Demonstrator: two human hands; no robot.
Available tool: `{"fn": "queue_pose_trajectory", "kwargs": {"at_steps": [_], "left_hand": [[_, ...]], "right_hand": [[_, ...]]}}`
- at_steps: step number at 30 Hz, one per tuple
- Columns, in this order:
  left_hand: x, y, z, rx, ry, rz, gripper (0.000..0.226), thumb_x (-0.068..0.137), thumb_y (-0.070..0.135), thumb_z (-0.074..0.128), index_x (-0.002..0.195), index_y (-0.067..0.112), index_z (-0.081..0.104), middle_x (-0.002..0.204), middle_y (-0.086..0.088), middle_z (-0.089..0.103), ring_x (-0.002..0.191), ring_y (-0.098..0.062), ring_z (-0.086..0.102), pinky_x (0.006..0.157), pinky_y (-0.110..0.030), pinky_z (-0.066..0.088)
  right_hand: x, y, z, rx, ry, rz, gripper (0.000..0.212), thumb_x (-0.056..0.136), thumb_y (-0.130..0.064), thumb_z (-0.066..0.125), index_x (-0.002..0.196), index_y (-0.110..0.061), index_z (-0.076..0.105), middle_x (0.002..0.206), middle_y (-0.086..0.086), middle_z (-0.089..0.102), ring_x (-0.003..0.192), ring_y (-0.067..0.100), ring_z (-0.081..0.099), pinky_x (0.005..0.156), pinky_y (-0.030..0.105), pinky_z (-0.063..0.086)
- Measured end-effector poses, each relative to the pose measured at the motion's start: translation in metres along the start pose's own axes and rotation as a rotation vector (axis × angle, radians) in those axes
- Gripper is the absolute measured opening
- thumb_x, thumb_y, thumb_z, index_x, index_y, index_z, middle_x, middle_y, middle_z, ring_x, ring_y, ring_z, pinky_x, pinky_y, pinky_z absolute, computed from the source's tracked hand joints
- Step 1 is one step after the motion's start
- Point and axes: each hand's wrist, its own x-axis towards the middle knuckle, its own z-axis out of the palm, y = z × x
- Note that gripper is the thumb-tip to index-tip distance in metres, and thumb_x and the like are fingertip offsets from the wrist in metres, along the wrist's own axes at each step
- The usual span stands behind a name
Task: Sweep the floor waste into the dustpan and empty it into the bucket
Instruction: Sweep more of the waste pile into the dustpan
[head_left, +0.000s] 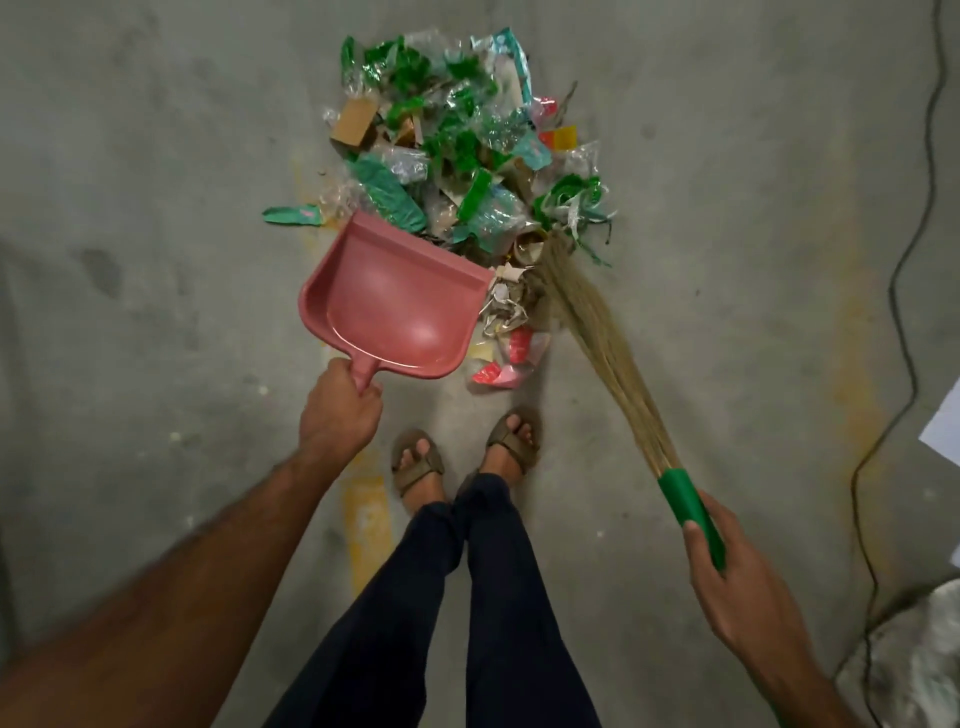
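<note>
Both hands grip: left hand (340, 410) dustpan (395, 306), right hand (737, 577) broom (597, 332); beyond the dustpan, waste (457, 150) looks light, crinkly.

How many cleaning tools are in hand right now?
2. The pink dustpan is held by its handle in the left hand, at the near edge of the waste pile. The broom is in the right hand, bristles touching the pile.

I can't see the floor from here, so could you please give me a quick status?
Left hand grips pink dustpan, still empty. Right hand holds broom. Waste pile unswept.
</note>
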Motion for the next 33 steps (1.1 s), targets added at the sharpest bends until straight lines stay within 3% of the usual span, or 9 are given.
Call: {"fn": "queue_pose_trajectory", "kwargs": {"at_steps": [4,9,11,14,16,18,25,30,33], "left_hand": [[-0.012,-0.013,-0.007,-0.019,0.007,-0.012,0.021,0.089,0.025,0.059,0.103,0.010,0.054,0.097,-0.012,0.063,0.091,-0.035,0.063,0.079,-0.044,0.051],[-0.023,-0.028,-0.006,-0.076,0.039,-0.014,0.015,0.091,0.021,0.058,0.099,0.010,0.052,0.089,-0.007,0.060,0.082,-0.031,0.060,0.072,-0.040,0.047],[-0.028,-0.033,-0.002,-0.091,0.054,-0.017,0.015,0.091,0.021,0.058,0.101,0.011,0.051,0.089,-0.006,0.060,0.080,-0.028,0.058,0.071,-0.039,0.045],[-0.035,-0.039,0.011,-0.116,0.063,-0.050,0.017,0.090,0.024,0.058,0.102,0.012,0.053,0.087,-0.005,0.060,0.079,-0.028,0.060,0.073,-0.044,0.051],[-0.039,-0.039,0.024,-0.142,0.076,-0.083,0.018,0.091,0.024,0.059,0.103,0.013,0.053,0.088,-0.005,0.061,0.081,-0.029,0.061,0.076,-0.045,0.052],[-0.043,-0.035,0.037,-0.151,0.099,-0.112,0.019,0.092,0.024,0.060,0.105,0.012,0.053,0.091,-0.007,0.062,0.083,-0.030,0.061,0.077,-0.044,0.051],[-0.063,0.002,0.108,-0.167,0.146,-0.202,0.015,0.092,0.016,0.062,0.103,0.010,0.052,0.092,-0.012,0.060,0.087,-0.035,0.060,0.074,-0.039,0.045],[-0.077,0.049,0.145,-0.205,0.119,-0.262,0.018,0.089,0.020,0.065,0.099,0.009,0.055,0.093,-0.013,0.064,0.087,-0.034,0.061,0.077,-0.042,0.049],[-0.075,0.070,0.153,-0.201,0.118,-0.295,0.024,0.086,0.024,0.066,0.103,0.009,0.057,0.095,-0.013,0.066,0.090,-0.036,0.064,0.079,-0.046,0.053]], "right_hand": [[-0.049,0.013,-0.028,0.038,0.097,-0.015,0.050,0.093,-0.058,0.044,0.141,-0.044,0.044,0.118,0.006,0.070,0.102,0.033,0.069,0.079,0.039,0.053],[-0.065,0.033,-0.042,-0.069,0.163,-0.135,0.046,0.086,-0.045,0.064,0.131,-0.037,0.060,0.108,0.001,0.075,0.093,0.026,0.074,0.071,0.028,0.050],[-0.044,0.045,-0.040,-0.135,0.085,-0.162,0.049,0.087,-0.056,0.058,0.133,-0.041,0.059,0.109,-0.001,0.075,0.093,0.023,0.073,0.071,0.029,0.052],[0.015,0.058,-0.038,-0.401,-0.053,-0.290,0.066,0.085,-0.080,0.027,0.139,-0.049,0.047,0.104,-0.007,0.069,0.086,0.015,0.069,0.072,0.030,0.056],[0.055,0.051,-0.041,-0.638,-0.140,-0.297,0.059,0.091,-0.074,0.028,0.145,-0.050,0.035,0.100,-0.010,0.060,0.085,0.014,0.065,0.073,0.031,0.056],[0.096,0.046,-0.047,-0.724,-0.135,-0.309,0.053,0.098,-0.063,0.032,0.148,-0.045,0.031,0.102,-0.006,0.058,0.087,0.017,0.066,0.073,0.033,0.057],[0.223,0.049,-0.104,-0.448,0.059,-0.302,0.054,0.095,-0.062,0.035,0.139,-0.033,0.044,0.101,0.013,0.070,0.083,0.034,0.068,0.071,0.044,0.059],[0.244,0.053,-0.162,-0.411,0.029,-0.383,0.049,0.097,-0.059,0.043,0.139,-0.034,0.048,0.087,0.004,0.060,0.070,0.026,0.061,0.064,0.035,0.053],[0.235,0.075,-0.188,-0.382,-0.029,-0.409,0.060,0.090,-0.074,0.035,0.134,-0.037,0.054,0.089,0.003,0.066,0.067,0.018,0.062,0.064,0.037,0.057]]}}
